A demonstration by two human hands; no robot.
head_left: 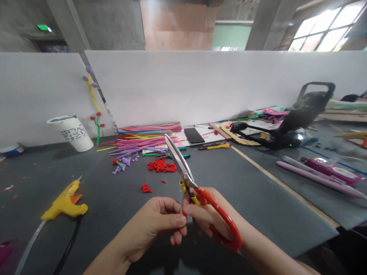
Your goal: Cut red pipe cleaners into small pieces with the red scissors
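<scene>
My right hand [204,217] grips red-handled scissors [183,168]; their closed blades point up and to the left. A short yellow pipe cleaner piece [183,187] pokes out beside the scissor pivot, just above the fingertips of both hands. My left hand [160,221] is pinched, thumb against fingers, touching the right hand's fingertips; I cannot tell which hand holds the piece. Both hands hover over the dark grey table mat [114,198].
A yellow glue gun [65,202] lies at the left. Red cut bits [162,166] and purple bits [124,162] lie ahead, before a heap of coloured pipe cleaners [146,137]. A paper cup [73,133], a phone [194,135] and a black tool [298,118] stand further back.
</scene>
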